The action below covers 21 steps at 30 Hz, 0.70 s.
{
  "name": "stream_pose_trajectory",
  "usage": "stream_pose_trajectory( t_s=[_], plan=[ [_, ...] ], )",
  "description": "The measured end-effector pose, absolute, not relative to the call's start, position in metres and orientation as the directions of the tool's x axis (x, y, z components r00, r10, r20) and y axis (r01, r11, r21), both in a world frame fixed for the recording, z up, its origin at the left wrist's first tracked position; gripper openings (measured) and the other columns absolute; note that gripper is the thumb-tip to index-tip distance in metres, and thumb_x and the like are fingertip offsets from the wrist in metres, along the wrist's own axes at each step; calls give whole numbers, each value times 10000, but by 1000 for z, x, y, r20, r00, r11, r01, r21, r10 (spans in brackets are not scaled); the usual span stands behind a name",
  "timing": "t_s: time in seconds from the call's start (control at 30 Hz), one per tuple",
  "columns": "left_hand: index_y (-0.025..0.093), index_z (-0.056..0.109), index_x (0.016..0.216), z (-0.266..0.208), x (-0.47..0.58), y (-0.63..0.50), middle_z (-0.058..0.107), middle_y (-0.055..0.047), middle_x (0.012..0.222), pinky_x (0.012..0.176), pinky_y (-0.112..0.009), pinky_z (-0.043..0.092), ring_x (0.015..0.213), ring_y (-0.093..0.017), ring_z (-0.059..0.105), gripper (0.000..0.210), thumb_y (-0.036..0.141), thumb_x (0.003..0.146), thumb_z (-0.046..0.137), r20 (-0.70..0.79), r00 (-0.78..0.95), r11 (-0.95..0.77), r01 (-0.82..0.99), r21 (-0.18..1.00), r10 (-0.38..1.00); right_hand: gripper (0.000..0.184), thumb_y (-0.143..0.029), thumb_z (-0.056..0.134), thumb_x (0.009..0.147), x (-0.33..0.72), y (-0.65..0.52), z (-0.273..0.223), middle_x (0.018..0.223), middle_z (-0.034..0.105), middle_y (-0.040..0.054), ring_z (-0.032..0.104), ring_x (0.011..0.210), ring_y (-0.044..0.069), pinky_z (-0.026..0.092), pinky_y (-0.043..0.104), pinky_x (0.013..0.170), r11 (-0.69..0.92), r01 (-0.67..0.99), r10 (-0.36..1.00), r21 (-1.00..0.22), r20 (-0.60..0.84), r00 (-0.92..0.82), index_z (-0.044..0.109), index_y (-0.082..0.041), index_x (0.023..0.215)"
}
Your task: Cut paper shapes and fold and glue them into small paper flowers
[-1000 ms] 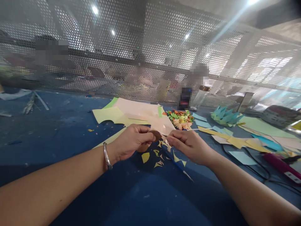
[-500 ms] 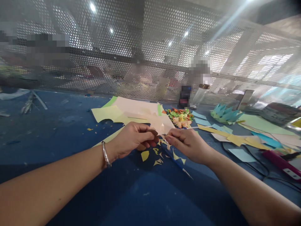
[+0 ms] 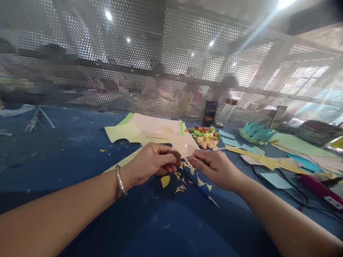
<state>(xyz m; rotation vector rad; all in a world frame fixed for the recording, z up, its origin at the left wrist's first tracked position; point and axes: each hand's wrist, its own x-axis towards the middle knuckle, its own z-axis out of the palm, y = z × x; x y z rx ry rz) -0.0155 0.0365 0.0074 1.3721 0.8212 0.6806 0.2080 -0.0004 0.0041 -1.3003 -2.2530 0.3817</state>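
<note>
My left hand (image 3: pixel 158 160), with a silver bangle at the wrist, pinches a small piece of paper (image 3: pixel 175 154) that looks brownish in the shade. Close by on the right, my right hand (image 3: pixel 210 164) has thumb and index finger pressed together; what lies in that pinch is too small to make out. The fingertips of both hands almost meet. Below them on the blue table (image 3: pixel 166 228) lie yellow and pale paper scraps (image 3: pixel 180 188) and a slim blue tool with a thin metal tip (image 3: pixel 207 196), its other end partly hidden.
Behind my hands lie pale pink (image 3: pixel 158 126) and light yellow sheets (image 3: pixel 124 132). Multicoloured paper flowers (image 3: pixel 205 136) and a blue paper flower (image 3: pixel 255 132) stand beyond. To the right are paper strips (image 3: pixel 268 160), a magenta power strip (image 3: pixel 318 189) and black cables. A perforated metal screen (image 3: pixel 128 71) borders the back.
The view has tilted slightly upward, so the table sits a little lower. Both hands stay close together, with only small finger movement.
</note>
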Motion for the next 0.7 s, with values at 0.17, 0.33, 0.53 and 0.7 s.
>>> stream_pose_trajectory(
  t_s=[0.17,0.33,0.53,0.7],
  plan=[
    [154,715,790,5,-15,37,705,-33,804,530,-149,401,603,-55,586,99,243,798,672,-96,556,86,45,995,826,398,-443,433,1002,207,-2,4,583,420,-44,376,532,84,281,257,511,504,725,864,-470,296,-409,498,-187,704],
    [149,717,770,4,-15,38,680,-20,742,512,-148,380,583,-53,561,110,243,804,670,-81,539,70,41,997,838,395,-442,432,1001,207,-2,5,575,413,-48,371,528,86,279,254,512,503,729,864,-465,296,-407,495,-188,706],
    [150,711,764,5,-15,39,652,-7,698,516,-155,369,582,-57,545,96,233,800,677,-91,561,71,57,996,823,390,-433,429,1003,207,-2,4,595,418,-43,385,544,89,283,261,526,507,737,861,-447,294,-414,467,-192,699],
    [152,704,758,3,-15,41,652,-10,713,504,-164,339,572,-53,522,95,231,799,672,-90,582,80,42,996,808,394,-435,418,1007,207,0,2,608,428,-34,394,554,95,286,272,532,507,736,862,-449,289,-417,462,-195,698]
  ],
)
